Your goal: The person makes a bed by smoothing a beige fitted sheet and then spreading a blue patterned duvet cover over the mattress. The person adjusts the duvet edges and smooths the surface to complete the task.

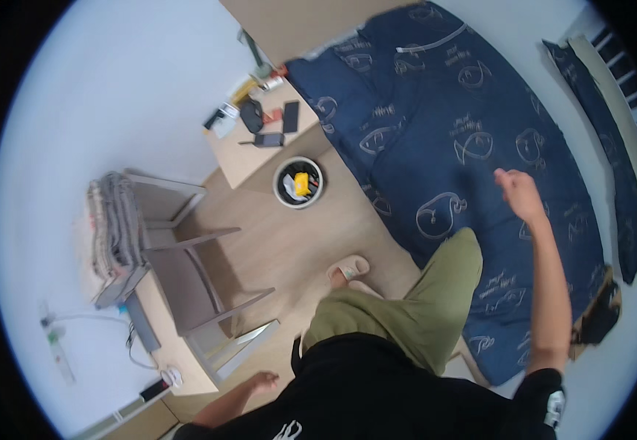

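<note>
My right hand [519, 190] is raised over the bed's dark blue patterned cover [434, 132], its fingers loosely curled and no object visible in it. Low at my left side, near the desk and chair, my left hand [264, 380] hangs with partly bent fingers; nothing shows in it. One knee, in green trousers [445, 291], rests on or over the edge of the bed. A foot in a beige slipper [351, 268] is on the wooden floor.
A waste bin [321, 190] stands beside a small wooden table [233, 159] holding phone-like devices and a dark pouch. Left are a grey chair [183, 286], a desk [192, 368] and stacked folded bedding [115, 231]. A pillow [607, 148] lies by the bed rail at right.
</note>
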Demonstrator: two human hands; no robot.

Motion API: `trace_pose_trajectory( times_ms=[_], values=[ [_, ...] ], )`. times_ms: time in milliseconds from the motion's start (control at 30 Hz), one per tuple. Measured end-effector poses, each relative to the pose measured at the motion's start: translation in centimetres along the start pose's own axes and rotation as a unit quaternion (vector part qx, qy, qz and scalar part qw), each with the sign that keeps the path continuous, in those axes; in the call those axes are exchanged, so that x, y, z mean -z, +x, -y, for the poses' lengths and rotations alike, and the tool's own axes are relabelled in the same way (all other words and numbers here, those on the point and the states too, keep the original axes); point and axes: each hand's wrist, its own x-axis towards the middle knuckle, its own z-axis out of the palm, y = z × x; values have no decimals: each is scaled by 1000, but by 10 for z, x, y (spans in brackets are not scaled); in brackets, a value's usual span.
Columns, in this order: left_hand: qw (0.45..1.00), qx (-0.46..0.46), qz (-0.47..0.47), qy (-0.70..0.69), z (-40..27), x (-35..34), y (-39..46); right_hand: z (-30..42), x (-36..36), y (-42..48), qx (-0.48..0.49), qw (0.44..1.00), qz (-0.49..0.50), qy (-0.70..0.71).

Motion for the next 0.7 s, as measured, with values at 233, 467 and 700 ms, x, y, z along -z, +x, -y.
trace_pose_trajectory(
  times_ms=[233,467,700],
  values=[
    [981,-163,-91,-45,-15,79,76,10,-87,-205,-217,946,-223,95],
    [924,133,-304,192,70,238,64,27,-194,-403,-359,928,-99,-1],
    [934,3,-322,153,75,280,105,12,-276,-561,-583,808,36,78]
  ],
)
